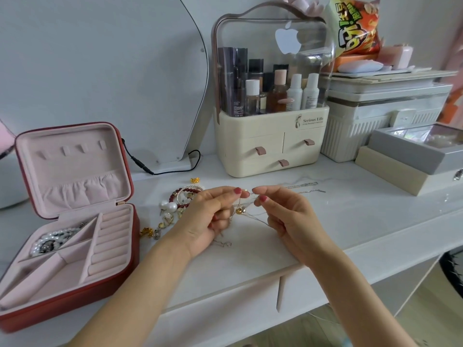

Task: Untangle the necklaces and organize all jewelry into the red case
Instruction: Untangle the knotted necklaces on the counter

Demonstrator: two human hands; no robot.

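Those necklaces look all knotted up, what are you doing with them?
A person is picking apart tangled necklaces. The left hand and the right hand each pinch the thin chains above the white table. To the left, the red case stands open, with a pearl string already in one compartment. A pile of jewelry, with pearl earrings and a red bead bracelet, still waits on the table between the case and the hands.
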